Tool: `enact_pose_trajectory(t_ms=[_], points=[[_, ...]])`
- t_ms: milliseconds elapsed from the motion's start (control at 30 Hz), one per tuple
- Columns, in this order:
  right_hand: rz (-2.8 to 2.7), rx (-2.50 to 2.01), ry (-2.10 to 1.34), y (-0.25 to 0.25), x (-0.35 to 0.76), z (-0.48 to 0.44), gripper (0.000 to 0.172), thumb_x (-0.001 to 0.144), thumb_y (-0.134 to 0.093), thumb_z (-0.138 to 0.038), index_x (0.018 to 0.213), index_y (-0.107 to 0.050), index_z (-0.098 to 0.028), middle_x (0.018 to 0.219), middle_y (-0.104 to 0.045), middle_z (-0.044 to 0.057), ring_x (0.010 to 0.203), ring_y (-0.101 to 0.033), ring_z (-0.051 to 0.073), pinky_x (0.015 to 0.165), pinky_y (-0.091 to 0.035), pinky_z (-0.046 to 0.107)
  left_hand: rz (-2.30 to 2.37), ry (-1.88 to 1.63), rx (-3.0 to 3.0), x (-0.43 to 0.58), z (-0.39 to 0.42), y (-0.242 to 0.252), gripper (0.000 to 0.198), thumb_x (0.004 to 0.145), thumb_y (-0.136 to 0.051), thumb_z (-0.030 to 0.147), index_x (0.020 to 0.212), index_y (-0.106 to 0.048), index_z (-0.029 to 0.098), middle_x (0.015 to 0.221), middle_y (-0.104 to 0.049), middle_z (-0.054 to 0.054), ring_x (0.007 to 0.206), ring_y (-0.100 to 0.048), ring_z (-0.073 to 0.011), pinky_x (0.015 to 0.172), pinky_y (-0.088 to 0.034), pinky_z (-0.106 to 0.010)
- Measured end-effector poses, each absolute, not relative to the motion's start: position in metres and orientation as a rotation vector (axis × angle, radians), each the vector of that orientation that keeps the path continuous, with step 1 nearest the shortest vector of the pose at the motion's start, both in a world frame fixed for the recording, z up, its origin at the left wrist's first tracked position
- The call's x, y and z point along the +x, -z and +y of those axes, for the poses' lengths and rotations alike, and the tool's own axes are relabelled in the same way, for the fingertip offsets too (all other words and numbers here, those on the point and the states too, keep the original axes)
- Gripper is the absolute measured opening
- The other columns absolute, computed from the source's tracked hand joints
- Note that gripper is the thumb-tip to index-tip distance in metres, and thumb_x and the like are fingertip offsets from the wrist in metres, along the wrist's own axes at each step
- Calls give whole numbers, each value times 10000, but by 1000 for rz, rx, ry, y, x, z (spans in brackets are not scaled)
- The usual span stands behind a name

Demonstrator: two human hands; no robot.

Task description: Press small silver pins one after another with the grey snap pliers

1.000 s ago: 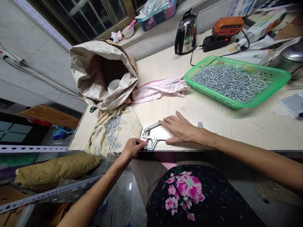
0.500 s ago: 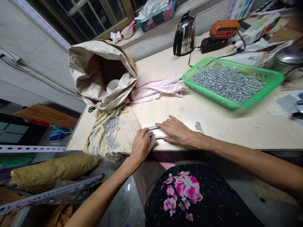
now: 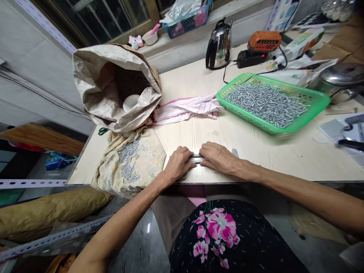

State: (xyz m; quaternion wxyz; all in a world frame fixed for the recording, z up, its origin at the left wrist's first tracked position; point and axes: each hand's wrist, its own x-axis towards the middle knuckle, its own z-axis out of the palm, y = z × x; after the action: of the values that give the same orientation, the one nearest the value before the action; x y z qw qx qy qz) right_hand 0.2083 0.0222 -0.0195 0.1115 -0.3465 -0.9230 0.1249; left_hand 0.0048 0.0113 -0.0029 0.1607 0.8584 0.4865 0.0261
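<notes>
Near the table's front edge, my left hand (image 3: 179,163) and my right hand (image 3: 217,156) face each other around a silver metal tool (image 3: 195,160). Two narrow bars of it show between my fingertips; its exact kind I cannot make out. My left fingers are curled over its left part, and the right thumb and fingers close on its right end. Left of my hands, small metal pins (image 3: 129,161) lie on a yellowish patterned cloth (image 3: 149,151). A green plastic basket (image 3: 320,100) at the right holds many more metal pieces.
A large paper-like sack (image 3: 91,87) with a white bowl (image 3: 131,103) inside stands at the left. A pink-white towel (image 3: 187,109) lies behind my hands. Farther back are a kettle (image 3: 221,43) and an orange battery (image 3: 264,41) on a charger. Green-handled scissors (image 3: 102,131) lie by the sack.
My hands have shifted so they are nearly level across the metal tool, and its bars now appear close together. The right thumb and fingers have closed in on it. The view has shifted slightly.
</notes>
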Motion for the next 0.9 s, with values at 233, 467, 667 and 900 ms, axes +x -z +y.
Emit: enact_pose_trajectory(t_ms=[233, 467, 667, 900], points=[[-2704, -999, -296, 28, 210, 28, 148, 904, -585, -300, 944, -586, -157, 940, -594, 91, 865, -493, 222, 754, -370, 324, 1526, -166, 2430, 10, -2, 9, 250, 848, -674, 302, 1054, -635, 168, 1042, -647, -84, 1020, -567, -241, 874, -503, -375], [-2711, -1048, -229, 29, 223, 44, 391, 911, -538, -483, 1126, -602, -163, 1031, -596, 119, 930, -493, 263, 761, -348, 352, 1544, -402, 2588, 32, -59, 39, 512, 927, -548, 314, 1382, -420, 119, 1489, -408, -173, 1428, -282, -333, 1127, -318, -552], [-2666, -1003, -281, 35, 223, 87, 154, 932, -519, -248, 869, -631, -163, 891, -633, 71, 867, -513, 205, 774, -321, 329, 1416, -501, 2512, 39, -65, 46, 431, 957, -462, 427, 1283, -524, 151, 1392, -536, -148, 1372, -404, -298, 1138, -302, -565], [-2795, -825, -223, 1, 173, 70, 127, 916, -559, -254, 951, -666, -197, 955, -622, 70, 902, -478, 216, 756, -292, 336, 1359, -543, 2509, 37, -64, 46, 589, 936, -448, 525, 1351, -469, 108, 1403, -510, -188, 1384, -375, -321, 1137, -295, -570]])
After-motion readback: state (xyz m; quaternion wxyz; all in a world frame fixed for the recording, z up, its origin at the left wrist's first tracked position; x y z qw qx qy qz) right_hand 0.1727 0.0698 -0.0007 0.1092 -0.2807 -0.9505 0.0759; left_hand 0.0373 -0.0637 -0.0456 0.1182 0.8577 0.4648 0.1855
